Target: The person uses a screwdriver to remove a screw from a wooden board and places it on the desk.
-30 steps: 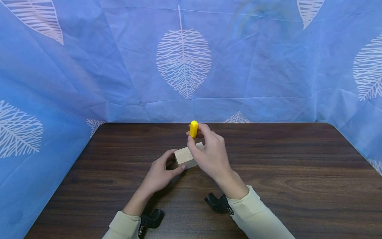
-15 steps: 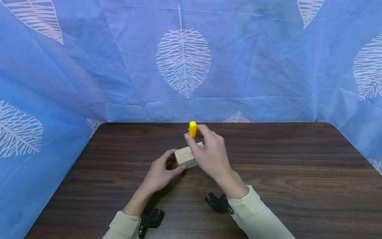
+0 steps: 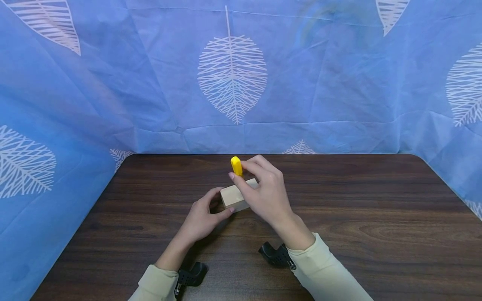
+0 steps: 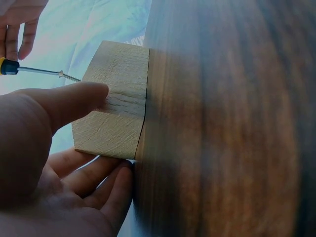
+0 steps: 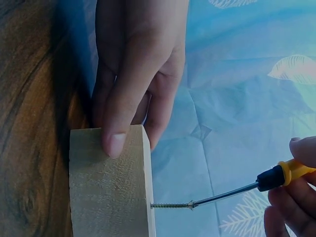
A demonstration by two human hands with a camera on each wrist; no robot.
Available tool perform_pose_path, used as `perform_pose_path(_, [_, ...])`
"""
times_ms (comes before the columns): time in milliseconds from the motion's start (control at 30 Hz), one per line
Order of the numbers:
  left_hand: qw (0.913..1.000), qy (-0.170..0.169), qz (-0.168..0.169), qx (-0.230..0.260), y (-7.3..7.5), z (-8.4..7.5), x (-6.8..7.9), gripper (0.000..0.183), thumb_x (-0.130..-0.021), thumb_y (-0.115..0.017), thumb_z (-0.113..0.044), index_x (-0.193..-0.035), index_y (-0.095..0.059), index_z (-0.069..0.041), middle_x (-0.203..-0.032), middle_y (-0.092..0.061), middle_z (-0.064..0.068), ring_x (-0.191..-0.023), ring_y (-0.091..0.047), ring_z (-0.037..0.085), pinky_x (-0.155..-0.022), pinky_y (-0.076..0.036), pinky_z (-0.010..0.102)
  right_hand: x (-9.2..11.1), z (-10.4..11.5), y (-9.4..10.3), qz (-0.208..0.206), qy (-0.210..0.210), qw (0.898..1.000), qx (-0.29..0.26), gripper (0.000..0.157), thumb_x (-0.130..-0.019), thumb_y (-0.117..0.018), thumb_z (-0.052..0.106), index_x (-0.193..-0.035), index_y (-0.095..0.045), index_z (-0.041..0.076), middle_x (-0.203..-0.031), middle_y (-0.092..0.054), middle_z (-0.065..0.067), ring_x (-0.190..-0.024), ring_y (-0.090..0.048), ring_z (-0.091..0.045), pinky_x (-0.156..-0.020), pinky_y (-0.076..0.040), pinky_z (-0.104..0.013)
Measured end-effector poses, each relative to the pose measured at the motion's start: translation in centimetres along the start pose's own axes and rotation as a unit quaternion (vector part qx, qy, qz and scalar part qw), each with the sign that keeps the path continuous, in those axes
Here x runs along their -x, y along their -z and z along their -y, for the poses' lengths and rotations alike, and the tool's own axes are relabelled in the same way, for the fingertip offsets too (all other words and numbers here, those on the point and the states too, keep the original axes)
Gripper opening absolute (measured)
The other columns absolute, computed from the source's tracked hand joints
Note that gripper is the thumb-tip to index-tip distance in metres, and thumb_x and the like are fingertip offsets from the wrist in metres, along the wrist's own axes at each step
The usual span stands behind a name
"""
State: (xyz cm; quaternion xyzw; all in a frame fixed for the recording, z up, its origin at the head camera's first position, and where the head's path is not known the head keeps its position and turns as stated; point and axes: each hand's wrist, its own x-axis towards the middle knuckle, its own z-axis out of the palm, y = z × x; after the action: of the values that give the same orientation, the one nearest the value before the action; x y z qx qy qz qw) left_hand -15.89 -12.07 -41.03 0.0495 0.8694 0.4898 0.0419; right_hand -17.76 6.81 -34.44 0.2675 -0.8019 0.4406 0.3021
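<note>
My left hand grips the end of a pale wooden block that rests on the table, thumb on the near side and fingers behind. A screw stands partly sunk in the block's upper face. Against its head sits the tip of a screwdriver with a metal shaft, black collar and yellow handle. My right hand holds that handle between thumb and fingers, above the block. In the right wrist view the shaft runs at a slight angle to the screw. From the head, my right hand hides the screw.
A dark wood-grain table lies under both hands. Behind it hangs a blue cloth with white leaf prints. Black devices are strapped at both wrists, beside the pale sleeves.
The yellow handle's top has tipped to the left and slightly down, as my right fingers and thumb shifted around it. My left hand and the block have kept their place.
</note>
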Motion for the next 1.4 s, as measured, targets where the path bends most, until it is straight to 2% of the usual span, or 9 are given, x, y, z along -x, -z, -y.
perform_pose_path(133, [1.0,0.005,0.0,-0.003,-0.01,-0.03,-0.03,0.061,-0.099,-0.08,-0.028,-0.154,-0.056,-0.015,-0.152,-0.064,0.017,-0.142,-0.06,0.04,-0.116,-0.048,0.064,-0.07,0.04,0.06,0.001,-0.014,1.0,-0.009,0.03,-0.094,-0.084,0.013,-0.122,-0.078,0.006,-0.103,-0.078,-0.006,-0.093,-0.075,-0.02,-0.073,-0.059,-0.034])
perform_pose_path(233, [1.0,0.007,0.0,-0.005,-0.03,-0.09,-0.05,0.062,-0.099,-0.08,-0.029,-0.155,-0.056,-0.015,-0.153,-0.063,0.017,-0.143,-0.059,0.04,-0.116,-0.047,0.065,-0.14,0.07,0.18,-0.002,-0.027,1.0,-0.013,0.031,-0.094,-0.084,0.011,-0.123,-0.074,0.006,-0.101,-0.08,-0.005,-0.089,-0.076,-0.017,-0.071,-0.058,-0.031])
perform_pose_path(333, [1.0,0.008,0.0,-0.004,-0.03,-0.1,-0.09,0.061,-0.099,-0.08,-0.029,-0.154,-0.056,-0.016,-0.153,-0.063,0.017,-0.144,-0.058,0.041,-0.116,-0.047,0.066,-0.17,0.06,0.27,-0.004,-0.032,0.999,-0.015,0.027,-0.093,-0.083,0.01,-0.119,-0.074,0.006,-0.097,-0.081,-0.004,-0.085,-0.076,-0.015,-0.069,-0.056,-0.029])
perform_pose_path(467, [1.0,0.007,0.0,0.002,-0.05,0.02,-0.16,0.06,-0.1,-0.08,-0.028,-0.154,-0.056,-0.016,-0.152,-0.063,0.017,-0.143,-0.059,0.041,-0.116,-0.048,0.065,-0.14,0.1,0.3,0.001,-0.026,1.0,-0.011,0.027,-0.094,-0.082,0.009,-0.119,-0.075,0.004,-0.099,-0.08,-0.006,-0.085,-0.076,-0.017,-0.067,-0.056,-0.029])
perform_pose_path(700, [0.9999,0.011,-0.002,0.008,-0.06,0.13,-0.26,0.059,-0.099,-0.08,-0.026,-0.153,-0.057,-0.018,-0.151,-0.064,0.015,-0.143,-0.06,0.039,-0.116,-0.048,0.063,0.04,0.26,0.25,0.003,-0.018,1.0,0.022,0.022,-0.093,-0.075,0.007,-0.114,-0.073,0.007,-0.098,-0.079,-0.006,-0.085,-0.073,-0.016,-0.068,-0.055,-0.031])
perform_pose_path(967, [0.9999,0.011,-0.002,0.005,-0.1,0.13,-0.3,0.06,-0.1,-0.08,-0.026,-0.154,-0.056,-0.017,-0.15,-0.065,0.014,-0.141,-0.061,0.038,-0.115,-0.05,0.062,0.14,0.75,0.18,0.016,-0.041,0.998,0.034,0.018,-0.093,-0.069,0.009,-0.11,-0.07,0.009,-0.1,-0.078,-0.004,-0.093,-0.076,-0.02,-0.077,-0.06,-0.039])
perform_pose_path(1100, [1.0,0.01,-0.001,0.001,-0.02,0.09,-0.2,0.061,-0.099,-0.08,-0.028,-0.154,-0.056,-0.016,-0.152,-0.064,0.015,-0.143,-0.06,0.039,-0.116,-0.049,0.063,0.13,0.81,0.11,0.02,-0.044,0.998,0.043,0.013,-0.099,-0.071,0.016,-0.109,-0.069,0.009,-0.098,-0.076,-0.004,-0.091,-0.074,-0.021,-0.076,-0.06,-0.039])
perform_pose_path(1200, [1.0,0.007,-0.001,-0.002,0.03,0.09,-0.12,0.062,-0.099,-0.08,-0.029,-0.155,-0.055,-0.015,-0.152,-0.063,0.017,-0.143,-0.059,0.04,-0.116,-0.048,0.065,0.1,0.73,0.02,0.019,-0.035,0.998,0.047,0.018,-0.102,-0.075,0.024,-0.111,-0.07,0.008,-0.097,-0.075,-0.005,-0.089,-0.074,-0.021,-0.074,-0.06,-0.038])
perform_pose_path(1400, [1.0,0.007,-0.002,-0.003,0.0,0.11,-0.2,0.06,-0.099,-0.08,-0.028,-0.153,-0.057,-0.016,-0.152,-0.064,0.016,-0.143,-0.059,0.04,-0.117,-0.047,0.065,0.08,0.59,-0.04,0.007,-0.004,0.999,0.039,0.02,-0.097,-0.083,0.023,-0.107,-0.077,0.007,-0.099,-0.074,-0.005,-0.088,-0.071,-0.019,-0.073,-0.059,-0.034])
